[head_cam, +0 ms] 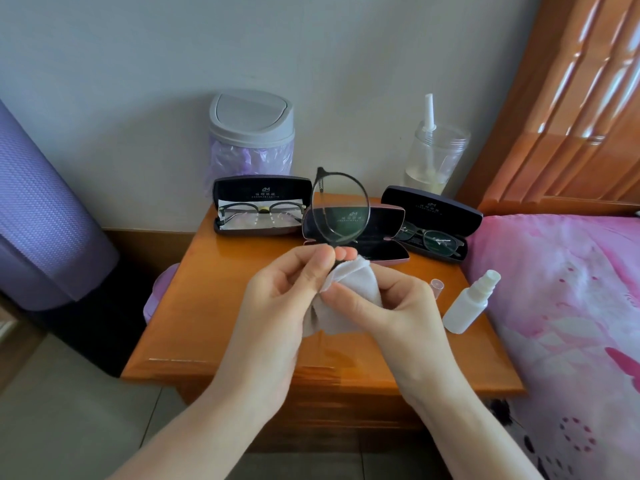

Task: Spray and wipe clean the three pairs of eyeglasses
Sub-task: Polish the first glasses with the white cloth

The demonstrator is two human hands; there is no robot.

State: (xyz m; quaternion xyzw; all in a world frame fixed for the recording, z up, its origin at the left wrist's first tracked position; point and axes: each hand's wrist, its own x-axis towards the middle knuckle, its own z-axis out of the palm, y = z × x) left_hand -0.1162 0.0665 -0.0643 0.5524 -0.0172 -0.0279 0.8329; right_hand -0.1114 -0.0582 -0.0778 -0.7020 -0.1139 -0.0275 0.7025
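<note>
Two outer cases (260, 206) hold glasses; middle case (377, 237) empty; hands (332, 299) grip round glasses (340, 212), cloth (349, 289).

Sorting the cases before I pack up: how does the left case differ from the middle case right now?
The left case holds a pair of glasses on a white cloth; the middle case looks empty, since its glasses are held up in the hands. The left case's shell looks dark; the middle case's rim looks pinkish. The left case sits nearer the wall; the middle case sits closer to the person. Both stand open, with dark linings and a printed lid logo.
</note>
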